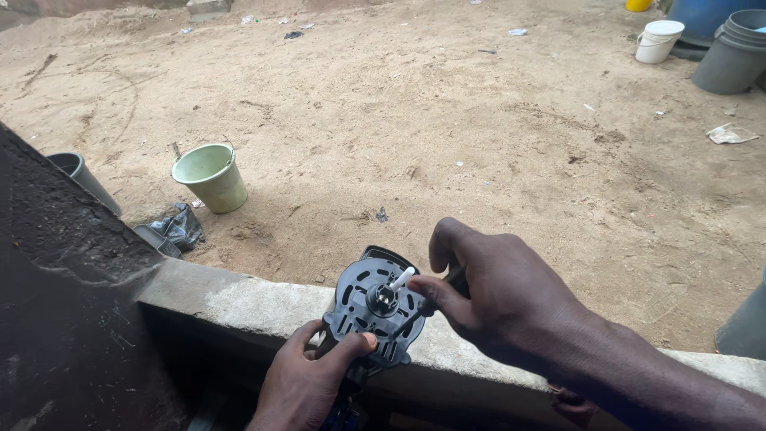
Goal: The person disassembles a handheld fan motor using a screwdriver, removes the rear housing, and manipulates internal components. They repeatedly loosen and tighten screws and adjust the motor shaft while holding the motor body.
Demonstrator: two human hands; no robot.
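Down over the concrete ledge we look, and two hands are at work on one round black plastic housing, slotted all over, with a metal hub in its middle and one short white shaft poking out of it. The left hand grips the housing from below, thumb pressed on its face, fingers wrapped behind where they are out of sight. The right hand comes in from the right, fingers pinched narrow on a dark tool whose tip sits at the hub; most of that tool is buried in the fist, so its kind is hard to tell. The housing's lower part drops off the bottom edge, cut from view.

Out on the sandy ground, count the containers: one pale green bucket, one white bucket, a grey tub with a blue barrel behind it, both clipped by the frame, and a grey pot half hidden by the dark wall at left. One crumpled dark bag lies by the green bucket.
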